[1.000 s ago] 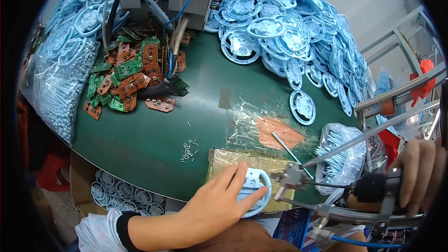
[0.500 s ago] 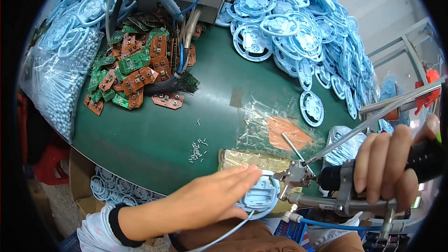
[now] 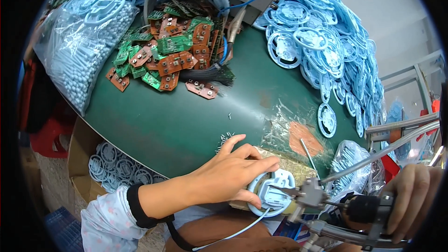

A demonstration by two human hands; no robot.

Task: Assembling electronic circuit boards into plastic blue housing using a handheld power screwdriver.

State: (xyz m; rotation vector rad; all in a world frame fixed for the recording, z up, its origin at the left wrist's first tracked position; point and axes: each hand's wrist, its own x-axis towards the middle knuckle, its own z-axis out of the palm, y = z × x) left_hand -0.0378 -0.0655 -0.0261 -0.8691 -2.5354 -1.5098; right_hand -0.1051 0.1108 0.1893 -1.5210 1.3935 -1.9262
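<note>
"So, starting at the far left, what is there?"

"A bulging clear bag of pale blue sticks (image 3: 86,56); below the table's edge, a carton (image 3: 80,151) with round blue pieces inside; then a heap of green and orange circuit boards (image 3: 175,65) on the green table (image 3: 186,116)."

"And nearer the middle?"

"Small loose screws (image 3: 225,143), scattered just beyond the left hand (image 3: 224,170); that hand grips a blue wheel-shaped part (image 3: 275,200) from its left side, the thumb at the near rim and the fingertips at the far one; the part lies over a tape-covered block (image 3: 301,170) at the near edge of the table."

"What comes after it?"

"A slim pale rod (image 3: 309,156), one end on an orange patch (image 3: 301,135); a metal tool head (image 3: 311,193), its tip over the part, though I cannot tell whether they touch; behind, a tall pile of similar blue parts (image 3: 326,51); then a smaller bag of sticks (image 3: 350,165)."

"And the right hand?"

"The right hand (image 3: 410,200) is partly lost in the dark rim; its fingers curl around the black-bodied driver (image 3: 361,210), gripping it."
</note>
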